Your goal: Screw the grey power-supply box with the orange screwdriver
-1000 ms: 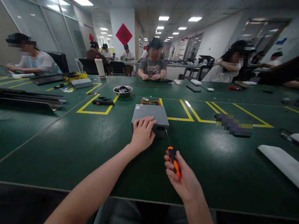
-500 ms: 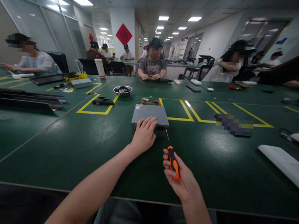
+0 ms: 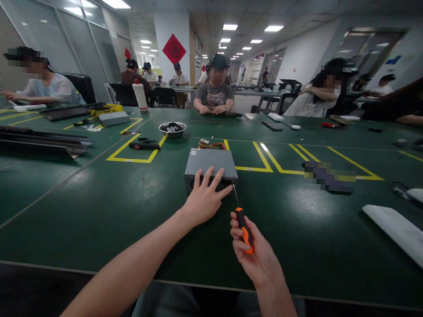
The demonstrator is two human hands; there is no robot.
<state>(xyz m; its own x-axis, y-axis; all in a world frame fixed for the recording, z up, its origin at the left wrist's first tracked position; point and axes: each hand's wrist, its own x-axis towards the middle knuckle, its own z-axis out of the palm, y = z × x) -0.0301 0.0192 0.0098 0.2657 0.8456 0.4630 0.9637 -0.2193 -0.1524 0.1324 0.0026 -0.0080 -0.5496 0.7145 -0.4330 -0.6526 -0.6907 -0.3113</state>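
A grey metal computer power supply (image 3: pixel 211 159) lies on the green table in front of me, its bundled coloured wires (image 3: pixel 212 145) at the far side. My left hand (image 3: pixel 206 197) rests against its near top edge with the fingers spread; the thumb reaches right, close to the screwdriver tip. My right hand (image 3: pixel 254 241) is wrapped round the orange-and-black handle of a screwdriver (image 3: pixel 244 229). The thin shaft points up and away, its tip at the near right corner of the power supply. Whether the tip sits in a screw I cannot tell.
Beyond the power supply stands a metal bowl (image 3: pixel 172 129) of small dark parts. Black tools (image 3: pixel 145 146) lie inside yellow tape. Long dark metal panels (image 3: pixel 31 142) are at the left, a white casing (image 3: pixel 400 236) at the right. A person (image 3: pixel 215 92) sits opposite.
My left hand's fingers have spread, and its thumb has moved right toward the screwdriver tip. My right hand keeps the screwdriver in nearly the same place.
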